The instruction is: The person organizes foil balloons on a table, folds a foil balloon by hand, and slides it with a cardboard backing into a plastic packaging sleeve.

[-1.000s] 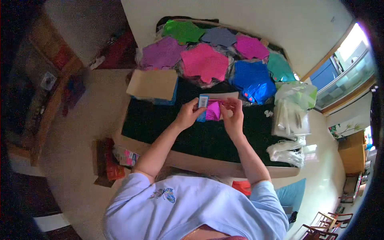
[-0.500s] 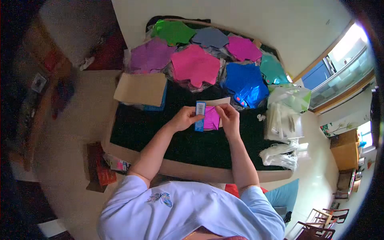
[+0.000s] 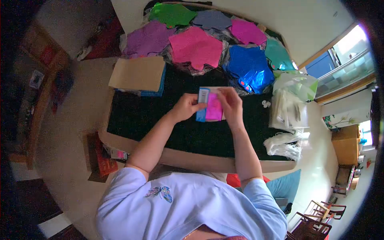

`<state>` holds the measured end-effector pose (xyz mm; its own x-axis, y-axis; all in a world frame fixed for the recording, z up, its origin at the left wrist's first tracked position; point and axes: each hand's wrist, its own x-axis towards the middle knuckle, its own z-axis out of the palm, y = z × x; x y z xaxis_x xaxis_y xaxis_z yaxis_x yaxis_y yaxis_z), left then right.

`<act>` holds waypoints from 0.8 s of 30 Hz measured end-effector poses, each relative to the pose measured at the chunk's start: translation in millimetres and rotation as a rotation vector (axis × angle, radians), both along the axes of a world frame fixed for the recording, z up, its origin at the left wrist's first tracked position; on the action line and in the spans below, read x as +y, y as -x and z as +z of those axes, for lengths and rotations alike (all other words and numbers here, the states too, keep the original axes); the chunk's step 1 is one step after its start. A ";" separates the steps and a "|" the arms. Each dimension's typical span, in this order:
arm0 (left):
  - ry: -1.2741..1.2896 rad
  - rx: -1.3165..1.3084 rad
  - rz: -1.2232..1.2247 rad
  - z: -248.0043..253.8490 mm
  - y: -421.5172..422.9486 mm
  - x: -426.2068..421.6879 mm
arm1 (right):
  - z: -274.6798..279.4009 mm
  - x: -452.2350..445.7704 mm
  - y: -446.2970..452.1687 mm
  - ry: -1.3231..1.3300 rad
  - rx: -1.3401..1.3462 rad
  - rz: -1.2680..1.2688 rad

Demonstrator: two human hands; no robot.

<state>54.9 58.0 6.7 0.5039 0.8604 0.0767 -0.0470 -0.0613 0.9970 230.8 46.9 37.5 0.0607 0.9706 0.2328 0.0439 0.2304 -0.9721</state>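
Between my hands, above the dark green tabletop, is a card with a blue edge and a barcode label. A folded magenta piece lies against its tan surface. My left hand pinches the blue left edge, thumb in front. My right hand is at the upper right of the magenta piece, fingers bent together and slightly blurred; its fingertips overlap the piece's corner. Nearest on the left is a stack of tan cards with blue edges showing beneath.
Star-like pieces in green, purple, pink and blue lie across the back on clear plastic. At the right are clear bags and a white string bundle. A red box stands at lower left.
The magenta piece now lies flatter against the card than a second ago. My right fingers have shifted at its upper right corner. The camera view has moved slightly.
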 end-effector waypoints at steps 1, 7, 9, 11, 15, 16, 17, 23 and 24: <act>0.002 0.035 0.062 2.5 2.5 0.9 | -6.0 4.4 -9.1 0.059 -0.021 -0.009; 0.128 0.053 0.113 0.1 1.3 0.4 | -20.3 8.4 -21.4 0.125 0.005 0.086; 0.136 0.038 0.128 -1.9 0.2 1.3 | -20.3 8.7 -20.1 0.191 0.029 0.088; 0.136 -0.050 0.220 0.4 1.7 -0.6 | -17.8 7.6 -19.9 0.258 0.055 0.098; 0.308 -0.147 0.246 -2.3 8.2 2.6 | -10.1 1.1 -20.1 0.392 -0.116 0.291; 0.309 -0.110 0.250 -1.0 8.9 3.4 | -9.1 1.6 -20.1 0.405 -0.070 0.293; 0.306 -0.073 0.255 0.4 9.7 4.7 | -7.5 2.5 -19.6 0.414 -0.023 0.295; 0.325 -0.128 0.320 -4.4 10.5 5.3 | -10.3 -1.1 -17.6 0.425 0.001 0.351; 0.324 -0.131 0.300 -6.5 10.3 5.6 | -14.9 0.7 -19.8 0.423 -0.001 0.330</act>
